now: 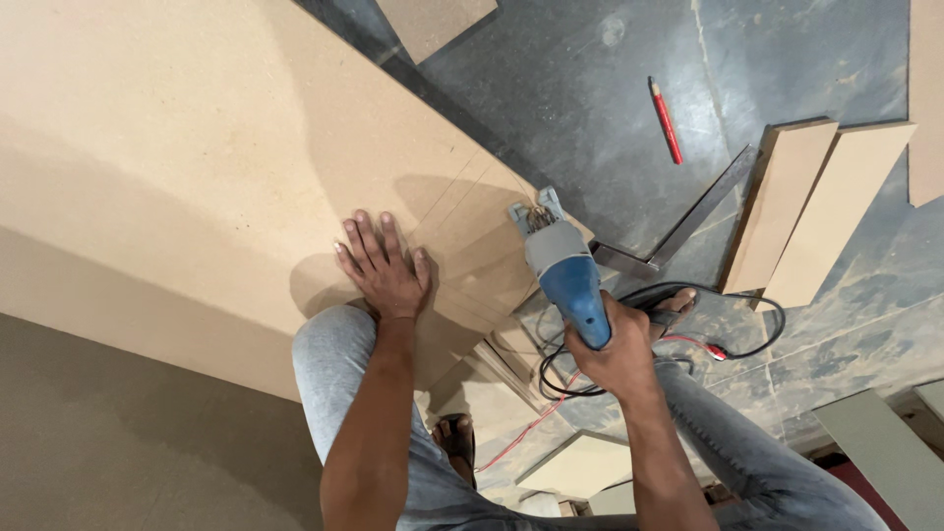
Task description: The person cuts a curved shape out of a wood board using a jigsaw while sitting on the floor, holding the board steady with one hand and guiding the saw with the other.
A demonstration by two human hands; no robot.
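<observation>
Power saw [562, 270]: handheld, blue grip w/ grey front housing, blade end sitting on the right edge of the board [197, 147], nose pointing away from the person. Board is big, plain tan, smooth; lies flat over the floor [570, 88] and fills the upper left of the view. Faint pencil lines cross it near the saw. Its right edge runs diagonally, w/ smaller tan offcuts stacked under it by the knees.

Around: black cord [733, 295] loops on the floor just right of the saw, w/ a thin red wire beside it. Metal square [688, 221] lies on the floor just past the saw, one leg reaching toward two tan strips [816, 211] lying side by side. Red pencil [666, 120] well apart, farther out on the floor. More board pieces at the top edge and bottom right corner. Nothing sits on the board ahead of the blade.

Hands: left hand [383, 265] flat on the board, palm down, fingers spread wide, holding nothing, near the saw but apart. Right hand [615, 344] wrapped tight round the saw's blue grip, forearm coming up from bottom. Person squats, knees in jeans either side of the board's edge.
</observation>
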